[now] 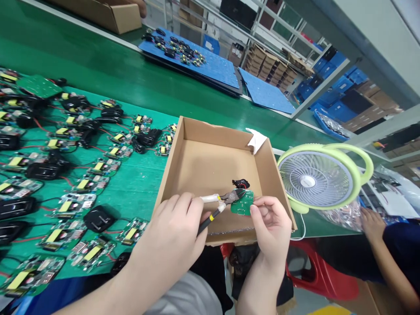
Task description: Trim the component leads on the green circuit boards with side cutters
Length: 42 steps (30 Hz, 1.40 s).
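Note:
My left hand point(182, 221) is wrapped round the handles of a pair of cutting pliers point(230, 197), whose jaws lie against the upper part of a green circuit board point(243, 204). The board's right edge is pinched between the thumb and fingers of my right hand point(271, 218). A black part with a bit of red wire point(240, 183) is just above the board. Both hands are over the near side of an open cardboard box point(213, 166); small dark clippings point(236, 231) lie along its near edge.
Many circuit boards with black cased parts point(65, 205) cover the bench at left. A green fan point(308, 179) stands right of the box. Blue sheets point(216, 68) lie behind. At far right, another person's hand point(374, 225) touches plastic bags.

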### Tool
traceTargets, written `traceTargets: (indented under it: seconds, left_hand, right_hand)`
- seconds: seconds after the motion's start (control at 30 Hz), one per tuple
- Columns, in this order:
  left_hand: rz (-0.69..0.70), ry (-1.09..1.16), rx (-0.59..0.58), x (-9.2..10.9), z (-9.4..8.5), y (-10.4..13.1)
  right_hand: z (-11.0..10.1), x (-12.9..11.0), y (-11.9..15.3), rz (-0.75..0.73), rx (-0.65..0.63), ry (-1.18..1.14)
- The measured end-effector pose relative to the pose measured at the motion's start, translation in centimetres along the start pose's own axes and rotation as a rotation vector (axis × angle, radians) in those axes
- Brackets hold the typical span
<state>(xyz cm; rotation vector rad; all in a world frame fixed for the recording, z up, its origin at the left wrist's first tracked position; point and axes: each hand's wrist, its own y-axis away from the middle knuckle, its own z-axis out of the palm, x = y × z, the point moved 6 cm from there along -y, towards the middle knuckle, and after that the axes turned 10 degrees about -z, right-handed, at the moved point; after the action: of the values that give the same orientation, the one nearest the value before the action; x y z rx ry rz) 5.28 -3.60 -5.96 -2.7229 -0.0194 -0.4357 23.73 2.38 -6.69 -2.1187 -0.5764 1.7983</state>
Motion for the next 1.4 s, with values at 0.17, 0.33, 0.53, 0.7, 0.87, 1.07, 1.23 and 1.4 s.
traceTargets:
  seconds: [0.17,0.33,0.53,0.7,0.87,1.07,1.23,1.4]
  left_hand:
    - [0.028,0.005,0.018,0.09,-0.07,0.17]
    - [0.044,0.000,0.014,0.24,-0.10,0.22]
    - [0.052,0.015,0.039,0.27,-0.28,0.32]
    - [0.061,0.011,0.042,0.37,-0.42,0.31]
    - [0.068,-0.011,0.022,0.51,-0.43,0.07]
    - [0.061,0.018,-0.012,0.43,-0.28,0.13]
    - [0.055,-0.016,0.033,0.55,-0.40,0.34]
    - [0.064,0.000,0.029,0.63,-0.37,0.17]
  right_hand:
    - [0.03,-0.10,-0.09,0.016,0.004,0.013]
    - [0.12,-0.26,-0.09,-0.017,-0.037,0.036]
    - [0.20,-0.28,-0.11,-0.035,-0.061,0.051]
    - [0.37,-0.52,-0.19,-0.050,-0.067,0.064]
    - [0.45,-0.52,-0.07,-0.075,-0.096,0.066]
    - [0.46,-0.45,-0.04,-0.094,-0.123,0.107]
    - [0.47,-0.47,0.04,-0.092,-0.132,0.112]
    - [0.60,-0.43,-0.02,-0.081,-0.128,0.090]
